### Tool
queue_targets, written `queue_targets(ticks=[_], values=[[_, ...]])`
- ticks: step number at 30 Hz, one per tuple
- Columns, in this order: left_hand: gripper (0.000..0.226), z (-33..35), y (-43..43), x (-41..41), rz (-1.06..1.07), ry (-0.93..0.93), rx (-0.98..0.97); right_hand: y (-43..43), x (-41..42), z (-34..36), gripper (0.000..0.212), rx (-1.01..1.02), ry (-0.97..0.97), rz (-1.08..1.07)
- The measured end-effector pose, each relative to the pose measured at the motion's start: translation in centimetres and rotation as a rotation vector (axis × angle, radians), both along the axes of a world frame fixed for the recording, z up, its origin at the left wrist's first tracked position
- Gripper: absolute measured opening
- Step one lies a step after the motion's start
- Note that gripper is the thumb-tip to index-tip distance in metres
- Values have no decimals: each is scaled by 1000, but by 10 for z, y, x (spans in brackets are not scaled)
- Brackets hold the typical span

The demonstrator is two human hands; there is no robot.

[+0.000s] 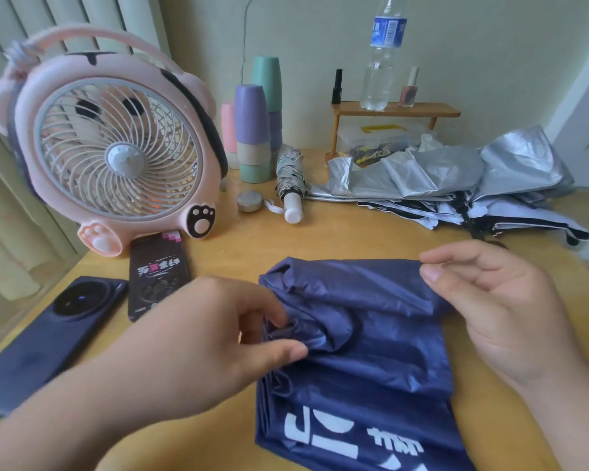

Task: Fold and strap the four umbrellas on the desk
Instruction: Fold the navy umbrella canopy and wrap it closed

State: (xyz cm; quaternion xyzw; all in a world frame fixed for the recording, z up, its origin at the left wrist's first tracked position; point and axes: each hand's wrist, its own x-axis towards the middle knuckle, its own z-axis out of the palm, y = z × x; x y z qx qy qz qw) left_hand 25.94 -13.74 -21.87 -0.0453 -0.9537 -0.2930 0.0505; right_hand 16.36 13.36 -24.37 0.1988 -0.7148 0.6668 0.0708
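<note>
1. The navy blue fabric umbrella with white lettering (pixel 371 351) lies loose and crumpled on the near part of the pale wooden bench (pixel 337 232), under the person's hands where both can reach it.
2. The left hand (pixel 218 334) has its grip pinched on a bunched fold at the canopy's left side, seemingly to gather the slack.
3. The right hand (pixel 500 311) pinches the far edge between thumb and forefinger, I'd guess to draw the panel flat for pleating.
4. A small white patterned umbrella (pixel 289 178) is rolled tight and set aside by the stacked pastel plastic cups (pixel 252 130).
5. A silver foil-like umbrella (pixel 439 168) and a black-and-white umbrella (pixel 510 215) sprawl unfolded at the right rear, apparently waiting their turn.
</note>
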Motion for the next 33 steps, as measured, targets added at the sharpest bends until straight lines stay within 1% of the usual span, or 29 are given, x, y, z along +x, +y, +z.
queue_targets(ticks=[2, 3, 4, 6, 7, 9, 10, 12, 14, 16, 17, 18, 21, 22, 23, 25, 27, 30, 33], values=[[27, -8, 12, 2, 35, -23, 21, -1, 2, 0, 15, 149, 30, 20], [23, -10, 16, 2, 52, -41, 73, -1, 3, 0, 19, 204, 35, 32], [18, -10, 18, 1, 65, -71, 155, 0, 5, 1, 20, 248, 34, 45], [14, -10, 20, 4, 77, -129, 381, 2, 5, 2, 14, 322, 19, 90], [15, -11, 20, 7, 94, -151, 505, 4, 4, 2, 12, 354, -3, 126], [17, -14, 18, 16, 153, -188, 715, 9, 2, 2, 20, 424, -55, 214], [20, -18, 16, 20, 182, -203, 778, 12, 0, 1, 22, 471, -75, 250], [27, -27, 13, 29, 221, -216, 816, 16, -2, 0, 28, 575, -88, 290], [24, -34, 11, 37, 212, -230, 755, 18, -4, 0, 31, 645, -89, 294], [21, -35, 13, 44, 156, -267, 625, 19, -5, 0, 32, 671, -97, 308], [19, -33, 16, 46, 142, -257, 563, 19, -5, 0, 33, 679, -99, 318], [18, -31, 18, 47, 143, -201, 503, 20, -5, 0, 32, 685, -99, 325], [22, -17, 24, 36, 247, 132, 215, 21, -7, -1, 26, 661, -90, 319], [22, -12, 26, 29, 270, 185, 144, 21, -7, 0, 26, 642, -81, 318], [21, -10, 26, 21, 276, 199, 101, 21, -8, 0, 27, 622, -76, 316], [19, -13, 26, 6, 240, 224, 38, 22, -7, 1, 27, 576, -88, 324], [18, -20, 24, -4, 152, 305, -20, 23, -6, 2, 21, 561, -111, 334], [28, -25, 19, -3, 69, 368, -16, 23, -7, 2, 18, 602, -123, 314], [26, -33, 10, 5, 68, 359, -18, 24, -8, 2, 21, 652, -149, 317]])
